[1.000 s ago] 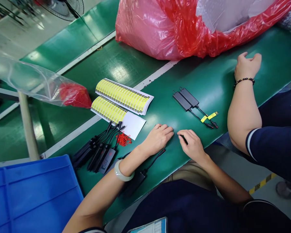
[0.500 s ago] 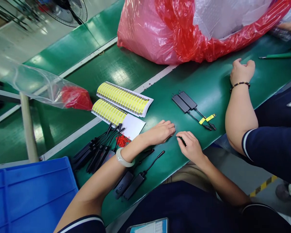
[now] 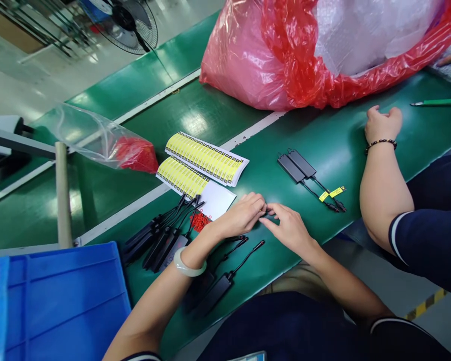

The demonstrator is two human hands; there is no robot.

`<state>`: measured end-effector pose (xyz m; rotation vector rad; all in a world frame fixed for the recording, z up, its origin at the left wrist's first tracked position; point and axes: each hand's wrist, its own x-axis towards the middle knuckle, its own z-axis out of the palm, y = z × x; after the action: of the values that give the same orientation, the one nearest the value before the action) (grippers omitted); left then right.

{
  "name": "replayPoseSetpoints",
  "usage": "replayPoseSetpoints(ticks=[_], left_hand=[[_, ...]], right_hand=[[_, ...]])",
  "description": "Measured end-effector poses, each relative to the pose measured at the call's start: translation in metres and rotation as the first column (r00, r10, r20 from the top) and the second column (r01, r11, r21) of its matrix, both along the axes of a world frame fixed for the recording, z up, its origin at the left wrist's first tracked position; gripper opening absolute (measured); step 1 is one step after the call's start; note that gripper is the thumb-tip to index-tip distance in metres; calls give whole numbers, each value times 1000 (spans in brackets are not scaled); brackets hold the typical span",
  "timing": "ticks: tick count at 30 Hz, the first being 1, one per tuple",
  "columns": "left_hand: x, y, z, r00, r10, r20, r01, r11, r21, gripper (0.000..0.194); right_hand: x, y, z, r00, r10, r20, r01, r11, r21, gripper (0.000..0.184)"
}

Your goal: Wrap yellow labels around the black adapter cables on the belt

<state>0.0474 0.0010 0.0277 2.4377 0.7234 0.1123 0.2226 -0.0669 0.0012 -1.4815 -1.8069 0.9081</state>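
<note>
My left hand is closed, its fingertips curled down over the green table. Against them, the thumb and fingers of my right hand come together in a pinch; whatever lies between the fingertips is hidden. A heap of small red rings sits left of my left hand. Sheets of yellow labels lie beyond it. Black cased modules with short cables are piled beside my left forearm, and another black module rests under it. Two modules with yellow tags lie beyond my right hand.
A blue bin stands at lower left. A clear bag of red pieces lies by a post. A large red plastic bag fills the far side. At right are a co-worker's hand and a green-handled tool.
My hands have come together; the right-hand fingertips now meet the left ones, where a gap was before. The whole view has shifted slightly, with things appearing further right and lower.
</note>
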Motion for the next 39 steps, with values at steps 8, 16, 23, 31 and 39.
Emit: replayPoseSetpoints(ticks=[8, 16, 23, 31, 39], left_hand=[[-16, 4, 11, 961, 162, 222, -142, 985, -101, 19], [-34, -55, 54, 748, 532, 398, -344, 823, -452, 46], [-22, -106, 71, 644, 673, 364, -580, 739, -342, 18], [-27, -146, 77, 744, 579, 334, -552, 814, -181, 11], [-55, -186, 49, 464, 840, 279, -878, 478, 21, 47]], right_hand=[[-8, -2, 14, 994, -101, 33, 97, 990, 100, 13], [22, -25, 71, 856, -137, -499, 105, 990, -91, 6], [21, -33, 64, 909, -91, -406, 100, 995, 1, 18], [18, -52, 79, 928, 332, 171, -369, 885, 283, 29], [37, -60, 63, 996, 91, -16, -88, 987, 133, 10]])
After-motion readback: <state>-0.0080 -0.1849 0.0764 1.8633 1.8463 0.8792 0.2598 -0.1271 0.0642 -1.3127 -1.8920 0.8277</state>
